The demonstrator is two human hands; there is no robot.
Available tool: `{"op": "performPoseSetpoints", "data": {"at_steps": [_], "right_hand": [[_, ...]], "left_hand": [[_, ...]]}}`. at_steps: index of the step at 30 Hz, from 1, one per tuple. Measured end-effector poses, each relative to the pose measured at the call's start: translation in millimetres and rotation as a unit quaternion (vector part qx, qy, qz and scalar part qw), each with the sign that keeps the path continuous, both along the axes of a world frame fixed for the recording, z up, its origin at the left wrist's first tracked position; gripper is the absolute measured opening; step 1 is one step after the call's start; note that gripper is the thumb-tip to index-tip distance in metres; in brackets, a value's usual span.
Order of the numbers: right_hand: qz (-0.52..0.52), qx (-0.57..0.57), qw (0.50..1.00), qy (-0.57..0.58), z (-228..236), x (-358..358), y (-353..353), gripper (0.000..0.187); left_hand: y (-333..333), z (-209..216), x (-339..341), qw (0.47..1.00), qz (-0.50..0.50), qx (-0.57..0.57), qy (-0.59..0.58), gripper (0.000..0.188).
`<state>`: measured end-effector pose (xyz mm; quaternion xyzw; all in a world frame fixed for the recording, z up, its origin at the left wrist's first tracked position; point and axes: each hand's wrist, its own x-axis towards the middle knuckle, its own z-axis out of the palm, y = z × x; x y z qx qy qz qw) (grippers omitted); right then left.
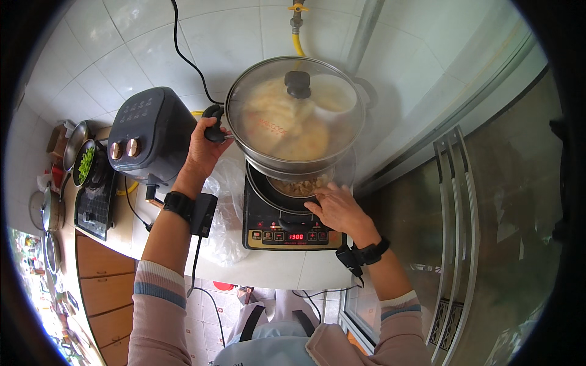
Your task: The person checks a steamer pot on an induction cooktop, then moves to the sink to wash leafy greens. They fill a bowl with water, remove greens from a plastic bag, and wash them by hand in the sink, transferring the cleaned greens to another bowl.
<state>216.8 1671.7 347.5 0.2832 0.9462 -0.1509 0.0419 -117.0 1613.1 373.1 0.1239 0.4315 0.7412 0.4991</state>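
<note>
My left hand (204,146) is closed round the black side handle (213,124) of a steel steamer tier (287,163). A clear glass lid (262,91) with a black knob covers the tier, which is raised and tilted over a dark pot (259,186). Through the fogged glass show pale food pieces (274,122) and a white bowl (336,94). Inside the lower pot sits a bowl of light brown chunks (299,186). My right hand (339,209) reaches to the near right side of that bowl, thumb and fingers apart; whether they touch its rim I cannot tell.
The pot stands on a lit induction cooker (293,239). Left of it are a crumpled clear plastic bag (223,235) and a dark air fryer (149,134). Farther left, a pan of chopped greens (87,165) stands by a black hob (94,210). A glass door (506,201) with rails borders the right.
</note>
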Motion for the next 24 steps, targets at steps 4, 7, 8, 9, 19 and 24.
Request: {"op": "performPoseSetpoints", "data": {"at_steps": [4, 7, 8, 9, 19, 24], "right_hand": [[-0.006, -0.015, 1.0, -0.02, 1.9, 0.3, -1.4, 0.054], [-0.001, -0.004, 0.999, -0.035, 3.3, 0.4, -3.6, 0.057], [0.003, 0.013, 1.0, -0.007, 4.8, 0.8, -5.3, 0.054], [0.006, 0.033, 0.999, 0.026, 7.5, 2.0, -8.2, 0.05], [-0.168, 0.181, 0.876, 0.415, 82.0, 39.9, 11.9, 0.012], [-0.248, 0.146, 0.838, 0.463, 71.4, 52.4, 42.5, 0.013]], "left_hand": [[-0.6, 0.9, 0.7, 1.0, 0.004, -0.006, 0.001, 0.031], [-0.3, 0.5, -0.3, 1.0, 0.001, -0.007, 0.0, 0.032], [-0.4, 0.1, -0.9, 1.0, -0.001, -0.009, 0.0, 0.032], [-0.5, -0.6, -1.5, 1.0, -0.006, -0.007, -0.004, 0.032], [0.1, -3.2, -3.4, 1.0, -0.011, 0.003, -0.015, 0.027], [-0.8, 0.4, -0.8, 1.0, -0.017, 0.008, -0.017, 0.025]]}}
